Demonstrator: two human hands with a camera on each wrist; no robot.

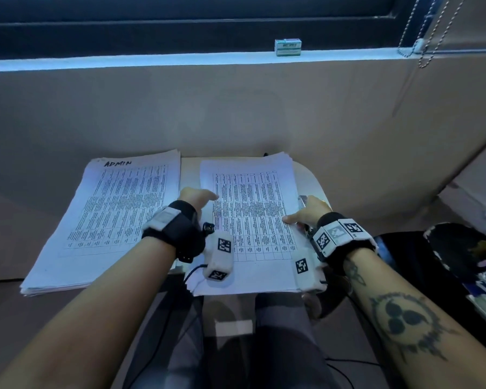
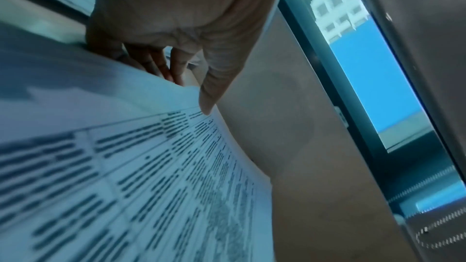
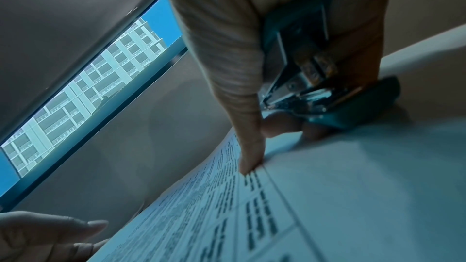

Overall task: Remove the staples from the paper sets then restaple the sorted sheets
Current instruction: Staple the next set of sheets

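A paper set (image 1: 250, 220) printed with tables lies on a small pale table (image 1: 312, 178). To its left lies a second stack marked "ADMIN" (image 1: 107, 214). My left hand (image 1: 208, 196) is at the middle set's left edge. In the left wrist view its thumb (image 2: 206, 105) lies on the top sheet (image 2: 151, 166) and its fingers (image 2: 158, 65) curl under the edge. My right hand (image 1: 298, 214) grips a teal and metal stapler (image 3: 302, 57) in its palm, and its thumb (image 3: 249, 158) presses on the set's right edge.
A small box (image 1: 288, 47) sits on the window sill ahead, and bead chains (image 1: 432, 29) hang at the upper right. A dark bag (image 1: 455, 248) and other items crowd the right side. My legs are under the table's near edge.
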